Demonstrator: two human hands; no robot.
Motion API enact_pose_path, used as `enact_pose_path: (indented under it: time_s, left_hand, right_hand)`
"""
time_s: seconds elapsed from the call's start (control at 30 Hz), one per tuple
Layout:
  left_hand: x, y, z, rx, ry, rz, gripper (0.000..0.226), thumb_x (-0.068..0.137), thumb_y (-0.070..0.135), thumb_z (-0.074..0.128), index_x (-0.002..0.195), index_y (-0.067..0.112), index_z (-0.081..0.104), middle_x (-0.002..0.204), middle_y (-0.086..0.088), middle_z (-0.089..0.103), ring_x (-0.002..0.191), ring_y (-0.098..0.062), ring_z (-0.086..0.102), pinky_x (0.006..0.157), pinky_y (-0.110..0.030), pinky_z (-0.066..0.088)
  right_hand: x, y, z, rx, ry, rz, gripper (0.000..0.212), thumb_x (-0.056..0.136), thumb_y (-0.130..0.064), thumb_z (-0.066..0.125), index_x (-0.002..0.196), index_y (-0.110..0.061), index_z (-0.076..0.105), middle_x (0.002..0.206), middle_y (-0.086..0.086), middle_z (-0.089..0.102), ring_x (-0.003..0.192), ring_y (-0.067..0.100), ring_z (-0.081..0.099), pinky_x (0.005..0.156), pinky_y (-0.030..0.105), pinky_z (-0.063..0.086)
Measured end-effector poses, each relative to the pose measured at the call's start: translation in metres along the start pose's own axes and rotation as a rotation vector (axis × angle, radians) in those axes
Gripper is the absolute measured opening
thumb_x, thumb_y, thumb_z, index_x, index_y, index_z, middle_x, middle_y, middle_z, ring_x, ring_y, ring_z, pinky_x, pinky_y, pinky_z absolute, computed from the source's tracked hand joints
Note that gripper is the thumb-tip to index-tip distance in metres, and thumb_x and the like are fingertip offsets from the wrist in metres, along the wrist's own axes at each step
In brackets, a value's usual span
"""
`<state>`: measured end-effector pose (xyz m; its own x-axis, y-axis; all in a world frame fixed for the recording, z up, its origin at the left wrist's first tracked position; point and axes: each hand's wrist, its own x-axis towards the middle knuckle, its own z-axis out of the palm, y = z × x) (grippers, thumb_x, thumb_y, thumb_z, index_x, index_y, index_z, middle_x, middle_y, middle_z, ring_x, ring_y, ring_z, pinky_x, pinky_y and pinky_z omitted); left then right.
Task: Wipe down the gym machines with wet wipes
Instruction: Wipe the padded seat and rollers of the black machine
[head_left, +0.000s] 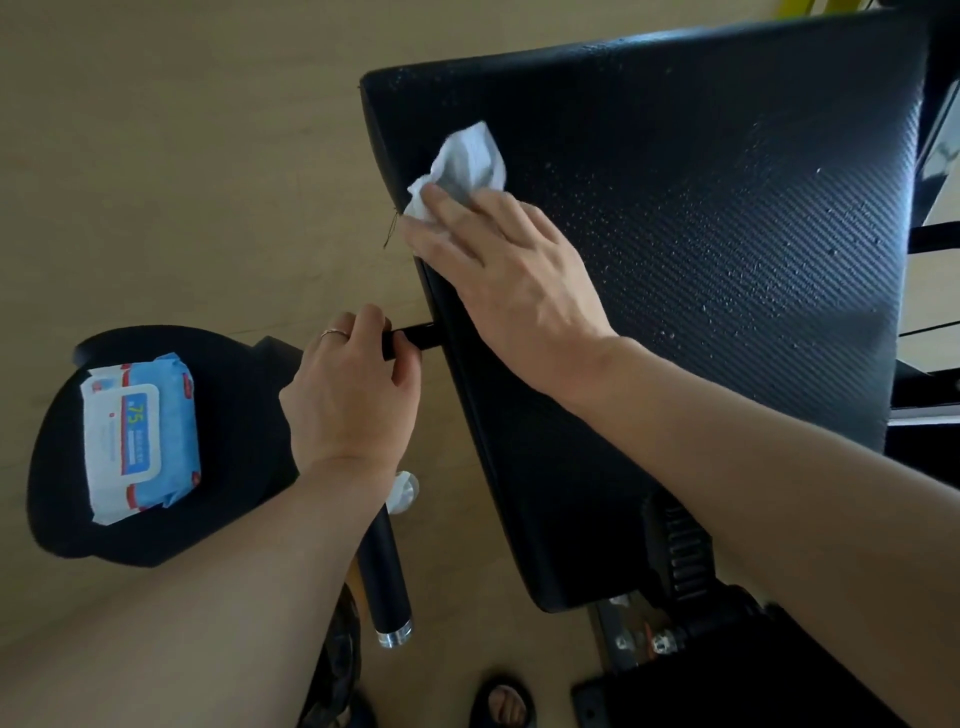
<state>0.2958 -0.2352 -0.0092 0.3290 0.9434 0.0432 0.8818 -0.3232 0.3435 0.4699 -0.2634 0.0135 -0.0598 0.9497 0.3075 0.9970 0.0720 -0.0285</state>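
While flat — right hand (506, 283) on wipe (465, 166).

A crumpled white wet wipe (465, 166) lies on the droplet-speckled black textured pad (701, 249), near its left edge.

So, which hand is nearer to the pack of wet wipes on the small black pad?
Left. The left hand grips a black bar just right of the pack of wet wipes. The right hand is farther away, pressing a white wipe onto the large black pad.
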Motion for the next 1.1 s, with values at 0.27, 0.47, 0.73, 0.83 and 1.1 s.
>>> enact_pose_path:
  time_s: [0.27,0.47,0.73,0.83,1.1]
  left_hand:
    - [0.0,0.0,-0.001,-0.012,-0.002,-0.001,0.015,0.101,0.029,0.051,0.099,0.017,0.06,0.09,0.002,0.061,0.078,-0.015,0.045,0.057,-0.03,0.028]
    - [-0.001,-0.001,0.0,-0.018,0.008,0.022,0.015,0.1,0.027,0.053,0.097,0.014,0.06,0.087,0.0,0.061,0.074,-0.017,0.045,0.055,-0.031,0.031]
    - [-0.001,-0.002,0.0,-0.027,0.029,0.047,0.014,0.099,0.025,0.055,0.095,0.012,0.06,0.086,-0.003,0.061,0.07,-0.018,0.045,0.053,-0.032,0.032]
    - [-0.001,-0.002,0.001,-0.024,0.029,0.065,0.014,0.1,0.024,0.055,0.096,0.012,0.061,0.086,-0.004,0.061,0.071,-0.018,0.044,0.052,-0.032,0.032]
    - [-0.001,0.0,0.0,0.007,0.04,0.059,0.016,0.099,0.025,0.055,0.097,0.01,0.061,0.088,-0.009,0.061,0.075,-0.032,0.055,0.054,-0.035,0.03]
  right_hand:
    - [-0.034,0.034,0.002,0.134,0.044,0.142,0.044,0.104,-0.006,0.05,0.147,-0.004,0.052,0.154,0.019,0.047,0.145,0.032,0.044,0.122,0.046,0.034]
    - [-0.05,0.028,-0.01,0.053,0.033,0.864,0.057,0.107,-0.023,0.033,0.159,-0.002,0.024,0.167,0.019,0.022,0.156,0.03,0.019,0.128,0.045,0.018]
    - [-0.093,0.008,-0.011,-0.057,-0.272,0.111,0.062,0.107,-0.029,0.029,0.162,-0.004,0.018,0.169,0.017,0.017,0.157,0.027,0.015,0.128,0.044,0.016]
    - [-0.083,0.046,-0.017,-0.018,-0.132,0.636,0.062,0.106,-0.028,0.029,0.162,-0.006,0.016,0.169,0.017,0.018,0.158,0.026,0.013,0.129,0.04,0.012]
    - [-0.096,-0.054,-0.004,0.08,-0.278,0.151,0.061,0.108,-0.027,0.033,0.162,-0.003,0.016,0.17,0.016,0.01,0.158,0.028,0.007,0.129,0.043,0.011]
